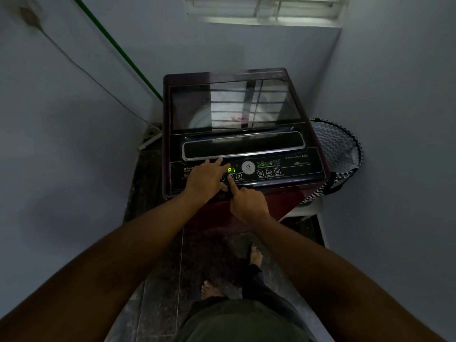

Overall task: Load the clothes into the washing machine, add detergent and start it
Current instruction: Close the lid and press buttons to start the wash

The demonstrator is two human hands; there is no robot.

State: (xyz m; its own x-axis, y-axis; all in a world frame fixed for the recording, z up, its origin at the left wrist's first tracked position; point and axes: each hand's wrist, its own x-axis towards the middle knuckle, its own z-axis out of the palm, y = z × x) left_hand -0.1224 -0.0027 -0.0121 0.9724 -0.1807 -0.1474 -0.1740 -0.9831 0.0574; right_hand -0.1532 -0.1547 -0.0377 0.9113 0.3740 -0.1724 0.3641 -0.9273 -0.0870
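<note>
A dark maroon top-loading washing machine [306, 134] stands in the corner with its glass lid [234, 104] closed; pale laundry shows faintly through the glass. The control panel [283, 169] at the front is lit, and a green display [232, 170] reads "P1". My left hand [207, 177] lies flat on the left part of the panel, fingers spread. My right hand [246, 202] is curled with only the index finger out, its tip on a button just below the display. No detergent container is in view.
A black-and-white zigzag laundry bag [338, 149] sits to the right of the machine on a white stand [313, 208]. Walls close in on both sides. A green hose [118, 48] runs down the left wall. My bare feet [255, 255] stand on dark floor tiles.
</note>
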